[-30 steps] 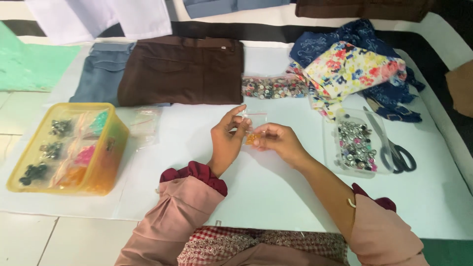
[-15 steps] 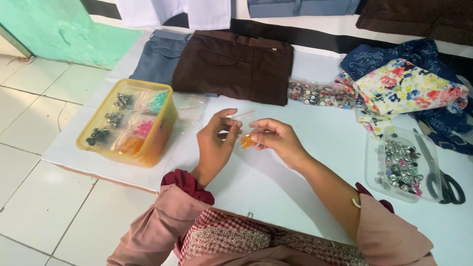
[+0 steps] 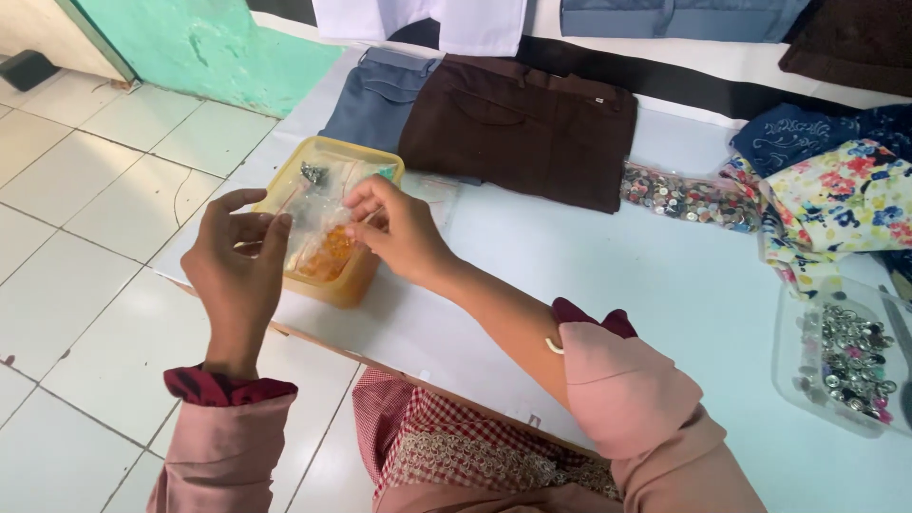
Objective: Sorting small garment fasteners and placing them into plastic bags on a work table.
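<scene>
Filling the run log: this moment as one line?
left hand: holds clear bag | right hand: pinches bag top | bag: orange bits inside, over yellow box | white sheet under box

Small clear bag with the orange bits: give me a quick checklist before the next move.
1. Both hands on the small clear bag: ok; left hand and right hand pinch opposite ends.
2. Bag over the yellow box: ok.
3. Bag mouth sealed: cannot tell.
4. Orange contents settled low in the bag: ok.
5. Yellow box fully on the white sheet: ok, but near its edge.
6. Room in the box: cannot tell, the bag hides it.
</scene>
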